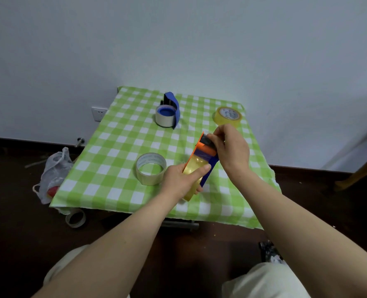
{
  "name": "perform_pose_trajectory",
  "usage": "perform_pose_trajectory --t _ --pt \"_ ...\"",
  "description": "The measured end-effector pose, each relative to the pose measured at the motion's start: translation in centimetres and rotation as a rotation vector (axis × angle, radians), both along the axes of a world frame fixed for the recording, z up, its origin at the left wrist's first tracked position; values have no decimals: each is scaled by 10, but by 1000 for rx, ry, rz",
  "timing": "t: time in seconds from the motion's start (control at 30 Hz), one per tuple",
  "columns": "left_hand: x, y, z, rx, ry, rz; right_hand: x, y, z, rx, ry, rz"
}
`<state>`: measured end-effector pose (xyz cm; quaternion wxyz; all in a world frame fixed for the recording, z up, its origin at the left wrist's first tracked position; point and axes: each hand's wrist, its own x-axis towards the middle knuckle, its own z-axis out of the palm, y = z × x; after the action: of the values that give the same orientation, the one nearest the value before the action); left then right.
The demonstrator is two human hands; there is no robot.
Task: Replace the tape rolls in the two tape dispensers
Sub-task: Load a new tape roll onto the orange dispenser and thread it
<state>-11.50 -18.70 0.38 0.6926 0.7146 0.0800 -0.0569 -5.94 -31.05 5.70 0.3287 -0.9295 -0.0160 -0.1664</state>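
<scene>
Right of centre of the frame, the orange-and-blue dispenser (205,149) is held just above the checked cloth (118,136), between both hands and tilted, its black end pointing away. The left hand (178,179) grasps its near end from the left, thumb lying across the yellowish roll (196,167) loaded in it and fingers wrapped underneath. The right hand (232,147) pinches the black far end from the right, fingers curled on it. There are two dispensers: the held one, and a blue dispenser (174,104) at upper centre of the cloth carrying a grey roll (164,119). Two loose rolls lie on the cloth: a clear roll (150,168) just left of the left hand and a yellow roll (227,115) at upper right. One tape ring (75,218) lies on the floor at lower left, under a plastic bag (53,175).
</scene>
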Motion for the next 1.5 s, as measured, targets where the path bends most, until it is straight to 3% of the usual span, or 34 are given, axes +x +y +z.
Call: perform_pose_trajectory --t 0.4,0.5,0.77,0.97,1.1,1.23,1.4,1.5 --pt "-1 4 2 -145 7 -69 7 -4 4 -29 -17 -52" --pt "-1 3 2 -136 -8 -59 11 -7 4 -92 -130 -48" --pt "0 0 0 -101 -8 -2 19 -9 5 236 15 -63" --pt "-1 -1 -4 -106 -25 19 29 -9 4 261 85 -25" --pt "-1 0 -5 -107 -28 11 39 -12 9 415 240 19" --pt "-2 1 -7 -96 -33 1 46 -15 23 668 505 -30" --pt "-3 3 -8 -94 -31 0 52 -20 22 842 884 1" --pt "-4 4 -8 -110 -24 6 51 -19 15 995 999 0"
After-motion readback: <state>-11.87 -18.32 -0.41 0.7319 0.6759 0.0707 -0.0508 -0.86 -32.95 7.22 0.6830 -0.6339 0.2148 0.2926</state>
